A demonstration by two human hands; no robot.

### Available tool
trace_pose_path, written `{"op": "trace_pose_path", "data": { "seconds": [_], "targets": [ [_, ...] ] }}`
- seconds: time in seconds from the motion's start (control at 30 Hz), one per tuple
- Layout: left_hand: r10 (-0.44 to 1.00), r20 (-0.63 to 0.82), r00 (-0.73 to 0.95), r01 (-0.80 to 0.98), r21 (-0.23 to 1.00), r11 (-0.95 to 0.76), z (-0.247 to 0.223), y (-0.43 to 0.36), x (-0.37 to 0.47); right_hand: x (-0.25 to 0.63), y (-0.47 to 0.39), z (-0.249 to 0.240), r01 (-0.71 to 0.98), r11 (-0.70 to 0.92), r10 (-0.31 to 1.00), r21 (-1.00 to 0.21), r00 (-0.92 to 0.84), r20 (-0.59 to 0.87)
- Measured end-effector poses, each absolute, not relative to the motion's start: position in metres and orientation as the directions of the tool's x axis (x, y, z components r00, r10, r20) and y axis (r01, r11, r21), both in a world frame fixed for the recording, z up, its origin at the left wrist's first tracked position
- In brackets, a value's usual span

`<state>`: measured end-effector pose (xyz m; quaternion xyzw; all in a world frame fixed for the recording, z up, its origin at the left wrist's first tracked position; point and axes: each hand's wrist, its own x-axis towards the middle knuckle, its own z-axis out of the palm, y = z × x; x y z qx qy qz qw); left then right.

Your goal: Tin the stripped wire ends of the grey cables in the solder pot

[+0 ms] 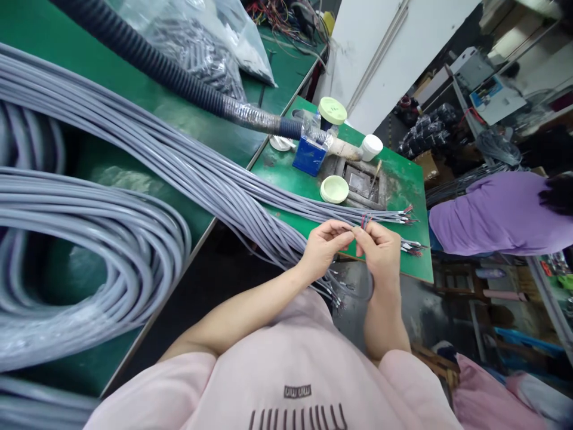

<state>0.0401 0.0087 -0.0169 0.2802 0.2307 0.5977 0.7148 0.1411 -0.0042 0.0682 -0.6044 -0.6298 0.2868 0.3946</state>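
Together both hands (pixel 353 245) pinch coloured wire ends (pixel 366 222); no writing legible there.

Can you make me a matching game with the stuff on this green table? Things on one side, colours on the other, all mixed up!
Things:
1. long cables
2. little box
3. round lid nearest the hands
4. ribbed hose

Colours:
A. blue
B. pale green
C. grey
D. black

Pairs: 1-C, 2-A, 3-B, 4-D.

Both hands, left hand and right hand, pinch the coloured wire ends of one cable.
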Motion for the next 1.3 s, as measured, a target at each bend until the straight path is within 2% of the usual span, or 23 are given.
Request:
{"op": "trace_pose_path", "data": {
  "seconds": [0.1,0.2,0.27,0.33,0.4,0.47,0.53,0.6,0.63,0.73,0.8,0.93,1.03,1.13,1.3],
  "targets": [
    [0.997,0.011,0.081,-0.698,0.715,0.049,-0.014,0.009,0.039,0.141,-0.008,0.064,0.460,0.076,0.993,-0.885,0.047,0.109],
    [0.990,0.098,-0.100,-0.570,0.810,-0.138,-0.013,0.014,0.028,0.149,-0.016,0.060,0.366,-0.006,1.000,-0.931,0.001,-0.006],
    [0.936,0.293,-0.194,-0.379,0.858,-0.347,-0.013,0.017,0.019,0.155,-0.023,0.056,0.293,-0.049,0.998,-0.955,-0.011,-0.054],
    [0.831,0.531,-0.164,-0.199,0.808,-0.555,-0.013,0.017,0.015,0.160,-0.029,0.050,0.215,-0.062,0.998,-0.975,0.000,-0.064],
    [0.762,0.640,-0.100,-0.155,0.746,-0.647,-0.015,0.016,0.016,0.161,-0.032,0.043,0.144,-0.049,0.998,-0.988,0.037,-0.044],
    [0.831,0.542,-0.125,-0.238,0.797,-0.555,-0.018,0.015,0.020,0.158,-0.034,0.037,0.105,-0.020,0.996,-0.994,0.092,-0.010],
    [0.948,0.298,-0.113,-0.404,0.858,-0.318,-0.021,0.012,0.027,0.152,-0.036,0.034,0.100,-0.003,0.989,-0.995,0.151,0.012],
    [0.996,0.075,0.041,-0.564,0.825,-0.039,-0.024,0.008,0.032,0.145,-0.038,0.032,0.111,-0.024,0.985,-0.994,0.170,-0.005],
    [0.988,0.016,0.153,-0.613,0.786,0.082,-0.025,0.005,0.033,0.142,-0.040,0.031,0.119,-0.041,0.985,-0.992,0.169,-0.021],
    [0.912,-0.019,0.409,-0.652,0.693,0.307,-0.025,-0.003,0.032,0.141,-0.042,0.031,0.177,-0.096,0.988,-0.980,0.133,-0.073],
    [0.896,0.002,0.445,-0.624,0.718,0.308,-0.023,-0.007,0.027,0.149,-0.040,0.033,0.236,-0.105,0.990,-0.966,0.116,-0.079],
    [0.860,0.095,0.501,-0.425,0.893,0.150,-0.018,-0.011,0.019,0.176,-0.029,0.042,0.312,-0.045,0.997,-0.949,0.068,-0.025],
    [0.786,0.134,0.604,-0.423,0.889,0.174,-0.019,-0.016,0.019,0.187,-0.020,0.049,0.314,-0.068,0.995,-0.947,-0.054,-0.089],
    [0.726,0.161,0.669,-0.434,0.877,0.205,-0.021,-0.021,0.019,0.184,-0.015,0.050,0.226,-0.109,0.978,-0.968,-0.151,-0.145],
    [0.675,0.264,0.689,-0.294,0.953,-0.073,-0.019,-0.019,0.009,0.166,-0.006,0.034,-0.039,-0.297,0.943,-0.954,-0.169,-0.287]
  ]
}}
